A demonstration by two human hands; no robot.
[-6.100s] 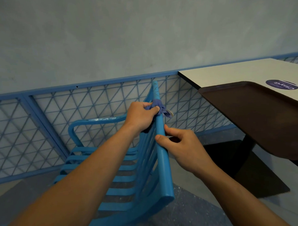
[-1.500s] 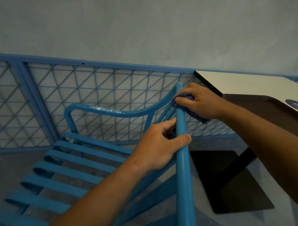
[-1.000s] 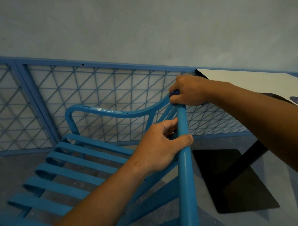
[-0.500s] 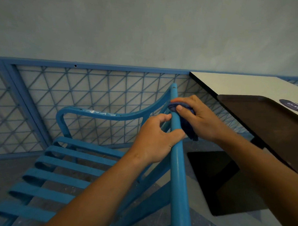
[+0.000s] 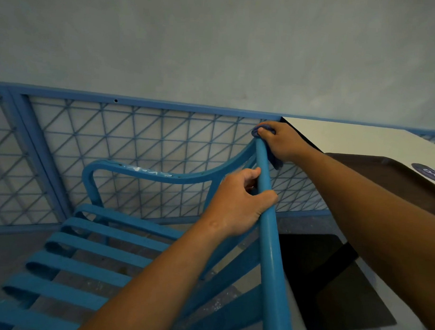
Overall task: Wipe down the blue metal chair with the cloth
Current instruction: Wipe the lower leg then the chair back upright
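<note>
Step in hand, as judged: wiping the top rail of the backrest, at its far end. The blue metal chair with slatted seat (image 5: 90, 254) stands side-on to the person, its back rail running away from the camera toward the blue wire-mesh fence panel (image 5: 143, 137).

Right hand (image 5: 283, 142) – fingers curled over the far tip of the rail, pinching a small crumpled dark-blue cloth (image 5: 258, 131) against the metal. A fold of the cloth hangs out below the palm on the rail's right side. How much cloth lies under the palm cannot be told; the hand covers it.

Left hand (image 5: 239, 202) – wrapped round the same rail nearer the camera, thumb on the right side and fingers on the left, steadying the chair. It holds bare metal, no cloth.

Progress: probably early to middle. The seat slats show pale specks and the curved armrest (image 5: 147, 172) carries whitish marks, so these look not yet wiped.

Next move calls for drawing the cloth back along the rail toward the left hand with firm pressure, then shifting the left hand's hold so the covered stretch can be reached.

Containers: a dark brown plastic tray (image 5: 388, 180) lies on the white rectangular table (image 5: 348, 137) at right, overhanging its near edge. Nothing shows in its visible part, though the frame cuts it off.
</note>
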